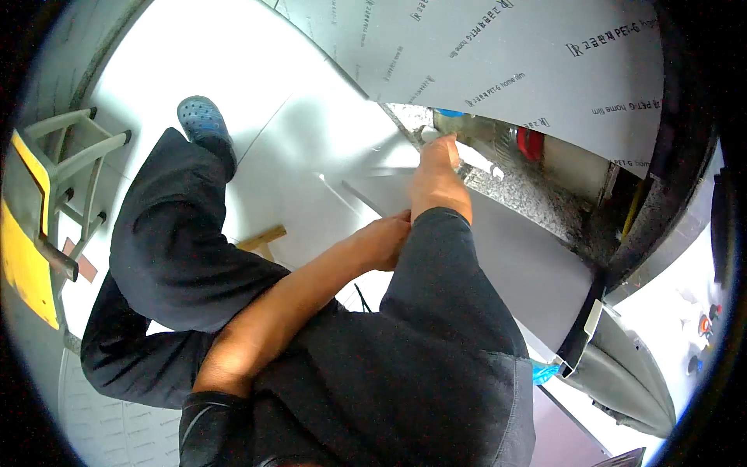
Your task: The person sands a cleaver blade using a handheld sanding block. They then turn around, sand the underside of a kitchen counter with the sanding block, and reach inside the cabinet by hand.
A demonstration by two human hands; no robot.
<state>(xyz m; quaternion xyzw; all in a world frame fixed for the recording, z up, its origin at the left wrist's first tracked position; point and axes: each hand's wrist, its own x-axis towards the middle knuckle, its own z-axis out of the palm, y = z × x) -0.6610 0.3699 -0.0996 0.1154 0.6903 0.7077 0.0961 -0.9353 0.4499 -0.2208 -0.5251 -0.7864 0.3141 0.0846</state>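
Observation:
My right hand [443, 152] reaches down into the opening below a grey film-covered panel [467, 54]. Beside its fingers is a small white piece [427, 134]; the fingers look closed, but what they hold, if anything, is hidden. A red item [531, 144] and a bit of blue [449, 113] show further inside, at the panel's lower edge. My left hand [387, 240] is against or just behind my right forearm, and its fingers are mostly out of sight there. Below the opening, a plain grey panel [513, 249] lies at a slant alongside my right arm.
To the left stands a step ladder [82, 148] with yellow steps. A wooden piece [262, 237] lies on the white tiled floor [272, 148] near my bent leg and blue clog [201, 117]. A grey bag-like item [622, 373] and small objects are at the right.

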